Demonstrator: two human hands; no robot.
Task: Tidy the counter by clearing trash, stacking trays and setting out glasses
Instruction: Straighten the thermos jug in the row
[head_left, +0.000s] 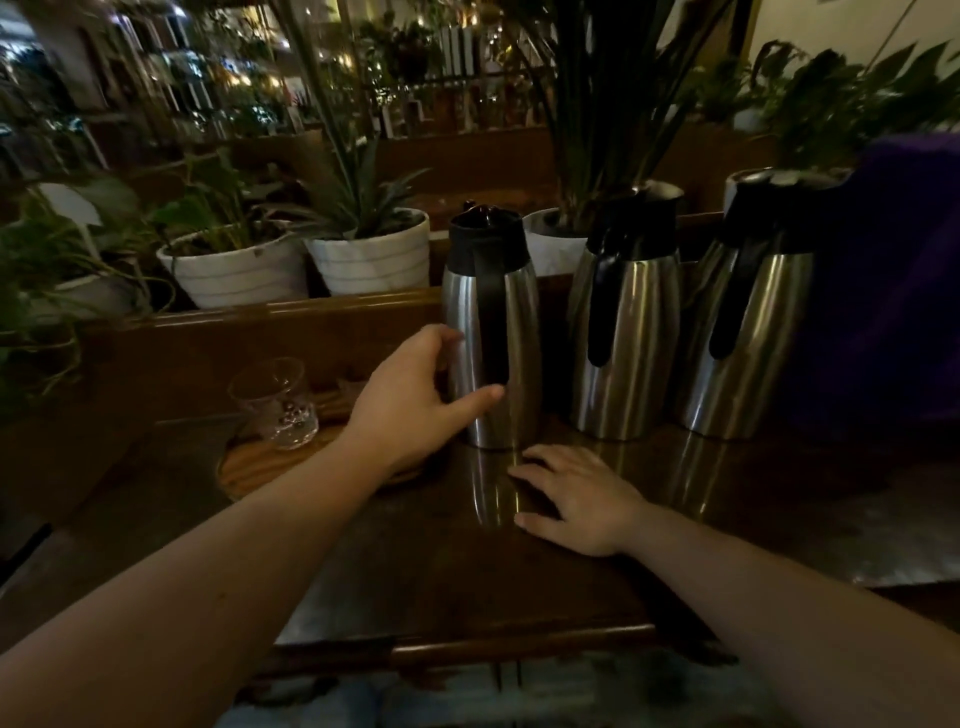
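A clear glass (275, 402) stands on a round wooden tray (244, 465) at the left of the dark wooden counter (467, 571). My left hand (410, 400) reaches over the tray, fingers spread, thumb and fingertips touching the left side of a steel jug (493, 332) with a black lid and handle; it does not clasp the jug. My right hand (576, 499) lies flat on the counter just in front of that jug, fingers apart, holding nothing.
Two more steel jugs (628, 322) (748, 317) stand in a row to the right. A purple object (893, 280) fills the right edge. White plant pots (239, 270) (371, 254) sit on a ledge behind the counter's raised back rail.
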